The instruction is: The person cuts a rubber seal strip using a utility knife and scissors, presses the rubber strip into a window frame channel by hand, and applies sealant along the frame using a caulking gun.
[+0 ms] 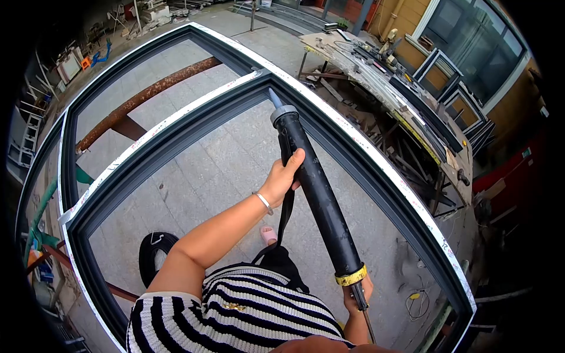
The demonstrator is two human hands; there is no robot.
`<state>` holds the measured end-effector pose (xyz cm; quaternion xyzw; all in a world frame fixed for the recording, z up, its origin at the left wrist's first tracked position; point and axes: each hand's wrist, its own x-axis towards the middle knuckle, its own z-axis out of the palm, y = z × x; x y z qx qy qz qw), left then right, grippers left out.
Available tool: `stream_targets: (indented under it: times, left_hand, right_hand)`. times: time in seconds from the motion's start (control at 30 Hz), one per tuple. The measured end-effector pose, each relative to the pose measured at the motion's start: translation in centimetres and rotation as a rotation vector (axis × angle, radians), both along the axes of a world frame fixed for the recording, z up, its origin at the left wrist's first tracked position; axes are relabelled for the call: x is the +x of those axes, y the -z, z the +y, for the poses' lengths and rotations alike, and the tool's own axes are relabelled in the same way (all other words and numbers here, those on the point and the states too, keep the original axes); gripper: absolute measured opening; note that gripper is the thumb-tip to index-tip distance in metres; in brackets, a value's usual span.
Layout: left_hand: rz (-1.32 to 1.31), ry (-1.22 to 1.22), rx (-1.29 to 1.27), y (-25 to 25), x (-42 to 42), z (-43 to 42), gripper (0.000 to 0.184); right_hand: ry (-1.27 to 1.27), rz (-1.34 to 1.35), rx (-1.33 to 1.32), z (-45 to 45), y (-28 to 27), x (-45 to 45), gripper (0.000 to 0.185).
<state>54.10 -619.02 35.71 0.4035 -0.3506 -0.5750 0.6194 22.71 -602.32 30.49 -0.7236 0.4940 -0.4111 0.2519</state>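
Observation:
A long black caulking gun with a grey front cap and a yellow rear ring runs diagonally across the view. My left hand is closed around its barrel near the front, thumb on top. At the rear end, my right hand wraps the handle below the yellow ring, partly hidden by the gun. The pale blue-grey nozzle points into the inner corner of a dark window frame; whether it touches cannot be made out. White film with marks covers the frame's upper edges.
A rusty pipe passes beneath the frame's far opening. Right of the frame stands a cluttered workbench with metal profiles and tools. A black coil lies on the paved floor at left, and a thin wire loop at right.

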Motion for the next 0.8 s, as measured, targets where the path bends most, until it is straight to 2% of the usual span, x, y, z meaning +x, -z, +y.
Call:
stream_targets:
  times: [0.4,0.63,0.67,0.8]
  left_hand:
    - [-0.072,-0.052,0.078,1.4,2.0,-4.7,0.055]
    - [-0.101,-0.078,0.068,1.9,2.8,-5.3,0.053]
    - [-0.087,-0.078,0.055,1.9,2.8,-5.3,0.051]
    - [-0.147,-0.067,0.081,2.4,3.1,-5.3,0.050]
  right_hand:
    - [0.004,-0.087,-0.064,-3.9,2.9,4.2,0.026]
    - [0.032,-0.107,0.007,-3.8,6.2,5.3,0.028]
    - [0.029,-0.145,0.084,-3.5,6.5,5.4,0.028]
    - [-0.014,-0.287,0.066,-3.6,9.3,5.6,0.021]
